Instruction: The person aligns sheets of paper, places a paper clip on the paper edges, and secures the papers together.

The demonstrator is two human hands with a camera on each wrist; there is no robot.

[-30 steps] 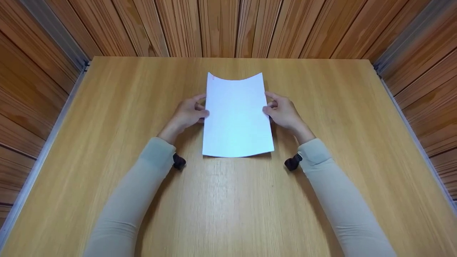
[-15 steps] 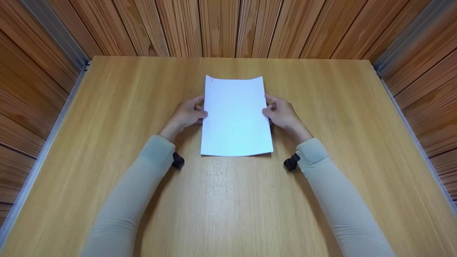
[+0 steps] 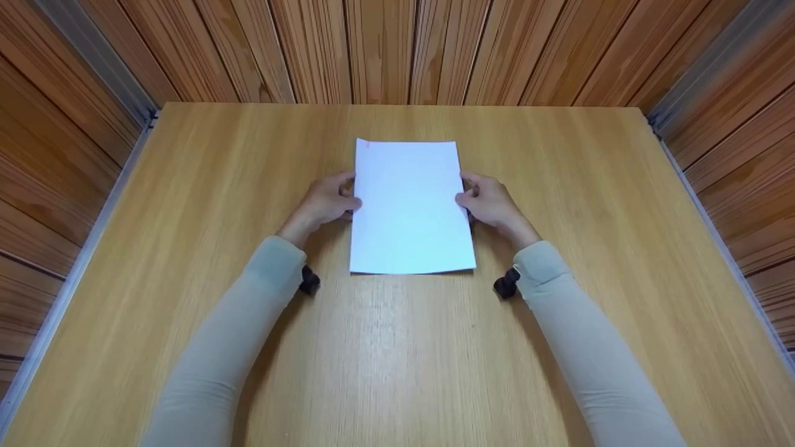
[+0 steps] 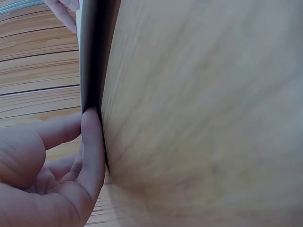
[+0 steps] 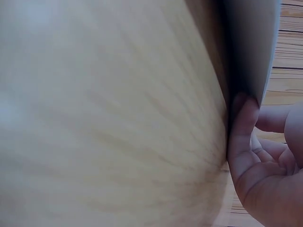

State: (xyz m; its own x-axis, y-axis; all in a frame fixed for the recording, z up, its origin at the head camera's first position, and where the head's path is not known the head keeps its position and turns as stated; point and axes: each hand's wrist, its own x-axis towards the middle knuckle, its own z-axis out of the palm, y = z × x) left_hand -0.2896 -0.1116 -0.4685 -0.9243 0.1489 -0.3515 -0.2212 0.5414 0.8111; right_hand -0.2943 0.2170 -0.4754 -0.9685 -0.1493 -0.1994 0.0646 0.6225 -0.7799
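Note:
A white sheet of paper (image 3: pixel 410 208), possibly several sheets together, is held just above the table, with a small red mark near its far left corner. My left hand (image 3: pixel 326 200) pinches the left edge, thumb on top and other fingers beneath. On the opposite edge my right hand (image 3: pixel 494 202) grips in the same way. In the left wrist view, the left hand (image 4: pixel 61 170) has fingers under the paper (image 4: pixel 84 56), close to the tabletop. The right wrist view shows the right hand (image 5: pixel 270 165) bent around the edge of the paper (image 5: pixel 251 42), with a dark gap beneath it.
The wooden table (image 3: pixel 397 354) spreads out on all sides of the paper. Wooden plank walls (image 3: pixel 379 49) stand behind it and at both sides. Metal rails (image 3: pixel 81 254) run along the side edges. A small black camera (image 3: pixel 309 280) hangs at each wrist.
The paper has come down toward the table and flattened; its far edge was curved with raised corners before. Both hands have lowered slightly with it and keep their hold.

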